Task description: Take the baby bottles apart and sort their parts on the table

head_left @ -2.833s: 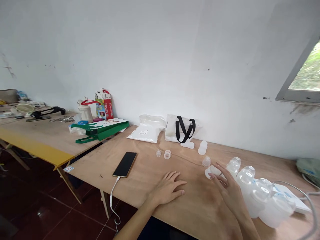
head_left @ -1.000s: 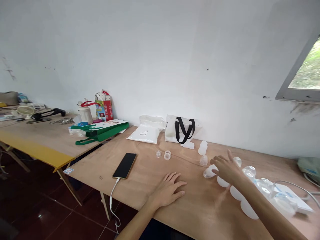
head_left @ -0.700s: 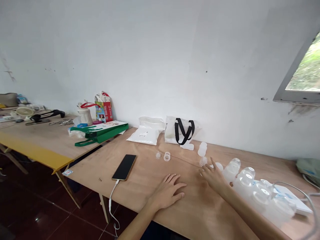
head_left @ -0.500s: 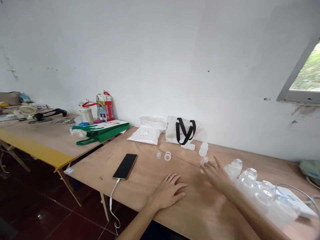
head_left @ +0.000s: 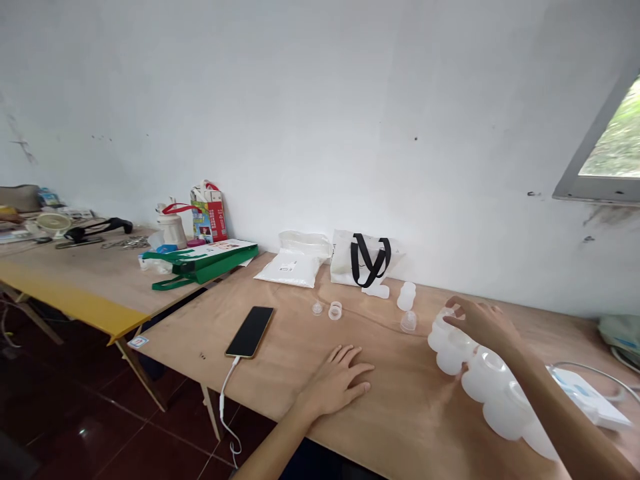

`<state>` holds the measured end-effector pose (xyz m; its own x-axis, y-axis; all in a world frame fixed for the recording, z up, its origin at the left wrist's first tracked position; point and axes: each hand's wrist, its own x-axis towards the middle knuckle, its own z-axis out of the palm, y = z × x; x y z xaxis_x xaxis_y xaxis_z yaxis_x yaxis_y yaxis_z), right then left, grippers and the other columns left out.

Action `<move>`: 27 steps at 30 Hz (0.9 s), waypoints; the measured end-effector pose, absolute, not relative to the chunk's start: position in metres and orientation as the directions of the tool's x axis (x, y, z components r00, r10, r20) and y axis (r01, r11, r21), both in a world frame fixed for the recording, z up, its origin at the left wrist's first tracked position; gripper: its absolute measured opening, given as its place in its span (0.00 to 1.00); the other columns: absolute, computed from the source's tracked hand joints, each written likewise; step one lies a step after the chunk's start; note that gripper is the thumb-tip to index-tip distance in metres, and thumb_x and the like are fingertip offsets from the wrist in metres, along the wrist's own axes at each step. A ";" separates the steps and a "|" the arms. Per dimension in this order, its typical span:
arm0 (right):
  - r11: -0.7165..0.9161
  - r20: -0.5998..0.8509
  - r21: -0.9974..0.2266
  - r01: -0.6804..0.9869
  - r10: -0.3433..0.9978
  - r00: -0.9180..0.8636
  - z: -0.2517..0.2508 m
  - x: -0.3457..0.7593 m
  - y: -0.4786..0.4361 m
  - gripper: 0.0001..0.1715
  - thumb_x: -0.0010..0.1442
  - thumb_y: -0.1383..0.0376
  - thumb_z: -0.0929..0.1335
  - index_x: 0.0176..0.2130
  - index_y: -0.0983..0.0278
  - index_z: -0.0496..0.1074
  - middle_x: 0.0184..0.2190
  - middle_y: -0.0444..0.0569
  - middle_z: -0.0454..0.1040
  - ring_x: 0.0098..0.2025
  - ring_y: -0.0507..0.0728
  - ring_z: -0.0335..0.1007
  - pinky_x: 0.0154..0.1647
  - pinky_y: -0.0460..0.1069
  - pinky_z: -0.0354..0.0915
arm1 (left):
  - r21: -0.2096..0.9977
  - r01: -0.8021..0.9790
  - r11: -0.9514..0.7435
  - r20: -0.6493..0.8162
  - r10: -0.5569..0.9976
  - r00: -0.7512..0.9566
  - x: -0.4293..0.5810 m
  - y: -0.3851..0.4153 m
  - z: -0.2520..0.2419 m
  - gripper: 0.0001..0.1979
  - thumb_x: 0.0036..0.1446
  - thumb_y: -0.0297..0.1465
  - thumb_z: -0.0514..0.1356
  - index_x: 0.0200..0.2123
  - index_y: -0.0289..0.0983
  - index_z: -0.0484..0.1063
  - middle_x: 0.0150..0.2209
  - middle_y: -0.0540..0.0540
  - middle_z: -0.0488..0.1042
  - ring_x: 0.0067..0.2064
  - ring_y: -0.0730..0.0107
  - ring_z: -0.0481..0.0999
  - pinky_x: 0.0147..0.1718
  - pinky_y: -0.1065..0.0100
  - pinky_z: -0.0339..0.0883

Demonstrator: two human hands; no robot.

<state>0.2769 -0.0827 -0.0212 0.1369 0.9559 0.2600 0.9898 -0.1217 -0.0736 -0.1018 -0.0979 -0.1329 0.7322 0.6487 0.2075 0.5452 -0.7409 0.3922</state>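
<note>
My left hand [head_left: 336, 381] lies flat and open on the plywood table [head_left: 295, 347], fingers spread, holding nothing. My right hand [head_left: 481, 321] reaches over a row of translucent white plastic bottles [head_left: 480, 380] lying on the table's right side. Its fingers curl onto the farthest bottle [head_left: 440, 330] in the row; how firm the hold is does not show. A small clear cap [head_left: 409, 322] sits just left of that hand.
A black phone [head_left: 250, 331] with a white cable lies at the left. Two small clear parts [head_left: 335, 310], a small white bottle [head_left: 406, 295], a white bag with black handles [head_left: 364, 260] and a white packet [head_left: 291, 267] stand near the wall. A second table [head_left: 75, 273] holds green bags.
My right hand has moved right and back from the small cap, onto the far end of the bottle row. The left hand has stayed flat in place.
</note>
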 end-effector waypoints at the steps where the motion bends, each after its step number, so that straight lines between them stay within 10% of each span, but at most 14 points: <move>1: -0.132 0.258 -0.077 0.988 0.955 0.147 -0.022 0.279 -0.083 0.15 0.60 0.56 0.64 0.44 0.55 0.73 0.41 0.46 0.84 0.44 0.64 0.78 0.45 0.57 0.64 | 0.392 0.546 -0.740 0.206 0.649 0.732 -0.102 -0.098 -0.133 0.23 0.71 0.48 0.50 0.65 0.52 0.66 0.71 0.47 0.58 0.71 0.54 0.56 0.70 0.49 0.49; 13: -0.280 0.230 -0.062 0.958 0.930 0.286 -0.016 0.276 -0.083 0.15 0.61 0.59 0.63 0.46 0.56 0.73 0.44 0.48 0.82 0.43 0.65 0.77 0.37 0.56 0.64 | 0.412 0.553 -0.724 0.174 0.658 0.732 -0.102 -0.099 -0.128 0.23 0.71 0.48 0.51 0.65 0.52 0.67 0.71 0.46 0.58 0.72 0.54 0.55 0.70 0.48 0.48; 27: -0.086 0.226 0.062 0.994 0.972 0.070 -0.024 0.264 -0.107 0.12 0.59 0.55 0.68 0.41 0.56 0.72 0.40 0.47 0.72 0.40 0.61 0.74 0.30 0.51 0.58 | 0.417 0.551 -0.723 0.173 0.658 0.733 -0.102 -0.100 -0.128 0.23 0.71 0.48 0.51 0.65 0.52 0.66 0.72 0.47 0.58 0.72 0.53 0.55 0.71 0.48 0.48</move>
